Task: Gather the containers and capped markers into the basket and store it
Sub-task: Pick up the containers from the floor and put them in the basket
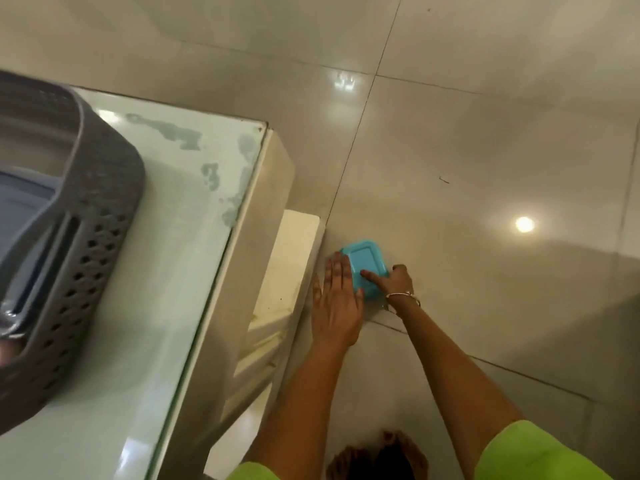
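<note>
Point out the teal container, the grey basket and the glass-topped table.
teal container [363, 263]: head view, on the middle of its lid.
grey basket [100, 216]: head view, on its perforated outer wall.
glass-topped table [180, 188]: head view, on a bare patch of the glass top.

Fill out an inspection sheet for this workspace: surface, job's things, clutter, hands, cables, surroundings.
Surface: glass-topped table with worn, patchy marks near its edge; glossy tiled floor beside it.
Job's things: grey perforated basket stands on the table, with a blue-grey item inside; teal lidded container lies on the floor by the table base.
Clutter: small dark speck on the floor.
Hands: left hand flat against the container's side; right hand on its lid, a bracelet at the wrist.
Cables: nothing seen.
Surroundings: ceiling light reflected in the tiles.
</note>
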Action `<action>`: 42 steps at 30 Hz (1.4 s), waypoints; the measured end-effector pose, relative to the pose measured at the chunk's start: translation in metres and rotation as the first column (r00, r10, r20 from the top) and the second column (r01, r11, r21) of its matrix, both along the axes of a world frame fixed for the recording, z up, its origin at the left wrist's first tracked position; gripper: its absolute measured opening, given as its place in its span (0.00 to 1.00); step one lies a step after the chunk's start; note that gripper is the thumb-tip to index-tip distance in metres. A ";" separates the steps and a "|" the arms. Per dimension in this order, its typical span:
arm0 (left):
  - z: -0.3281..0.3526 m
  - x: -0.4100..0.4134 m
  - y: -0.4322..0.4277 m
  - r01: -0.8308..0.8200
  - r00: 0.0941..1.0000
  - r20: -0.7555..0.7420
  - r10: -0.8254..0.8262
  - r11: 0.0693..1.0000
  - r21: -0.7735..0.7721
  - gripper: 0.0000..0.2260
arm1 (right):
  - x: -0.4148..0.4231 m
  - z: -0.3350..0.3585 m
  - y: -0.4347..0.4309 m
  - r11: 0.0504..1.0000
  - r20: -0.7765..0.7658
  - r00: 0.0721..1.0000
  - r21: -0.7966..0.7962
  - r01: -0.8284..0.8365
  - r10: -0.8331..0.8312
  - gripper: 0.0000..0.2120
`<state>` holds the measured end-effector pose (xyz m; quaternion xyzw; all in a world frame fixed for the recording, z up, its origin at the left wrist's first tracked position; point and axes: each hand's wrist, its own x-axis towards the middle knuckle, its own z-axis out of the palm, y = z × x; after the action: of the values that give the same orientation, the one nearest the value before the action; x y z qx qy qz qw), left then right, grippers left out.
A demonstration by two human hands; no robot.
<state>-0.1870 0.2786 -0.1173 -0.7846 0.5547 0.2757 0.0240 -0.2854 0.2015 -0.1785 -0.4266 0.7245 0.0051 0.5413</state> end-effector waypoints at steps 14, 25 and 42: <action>-0.007 0.020 -0.014 0.003 0.996 0.084 -0.003 1.000 0.006 0.28 | 0.036 -0.011 -0.011 0.995 -0.060 0.994 0.033 0.091 -0.089 0.37; -0.037 0.023 -0.006 -0.114 0.984 -0.111 0.139 0.971 0.210 0.27 | 0.025 -0.016 -0.008 0.997 -0.017 0.997 -0.011 0.073 -0.073 0.36; -0.039 0.039 -0.011 0.079 0.992 -0.119 -0.043 0.947 0.312 0.37 | 0.013 -0.052 -0.011 0.975 0.058 0.986 0.168 0.146 -0.158 0.54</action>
<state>-0.1477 0.2676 -0.1562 -0.7366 0.5278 0.4034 0.1272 -0.2724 0.1905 -0.2300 -0.3241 0.7327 0.0077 0.5984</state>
